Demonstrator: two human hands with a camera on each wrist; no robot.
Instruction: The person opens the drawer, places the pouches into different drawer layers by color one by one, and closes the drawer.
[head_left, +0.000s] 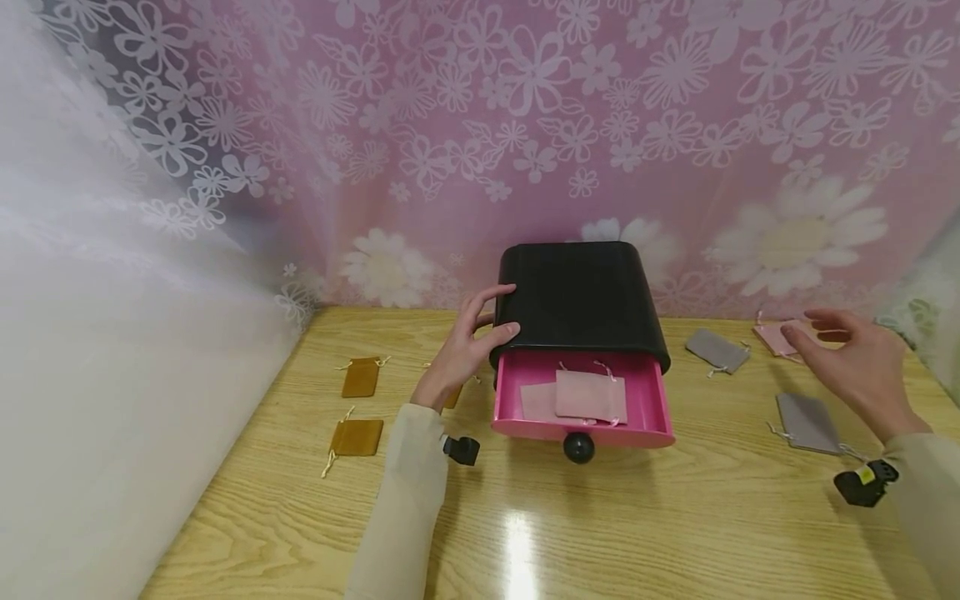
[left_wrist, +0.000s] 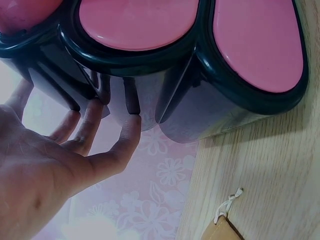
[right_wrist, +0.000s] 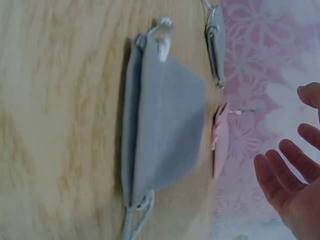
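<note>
A black cabinet (head_left: pixel 573 292) stands at the back of the table with its pink top drawer (head_left: pixel 517 429) pulled out. Two pink drawstring pouches (head_left: pixel 588 396) lie overlapping in that drawer. My left hand (head_left: pixel 465 346) rests against the cabinet's left side, fingers on its upper edge; in the left wrist view the fingertips touch the dark side. Over the right part of the table, my right hand (head_left: pixel 862 362) hovers with nothing in it, near a pink pouch (head_left: pixel 776 337) that it partly hides. A grey pouch (right_wrist: pixel 165 125) lies below it, fingers apart from both.
Another grey pouch (head_left: pixel 717 350) lies right of the cabinet. Brown pouches (head_left: pixel 361 377) are spread on the left, one partly behind my left arm. A floral curtain (head_left: pixel 450 167) hangs behind the wooden table (head_left: pixel 600 533). The cabinet's lower drawers (left_wrist: pixel 260 45) are closed.
</note>
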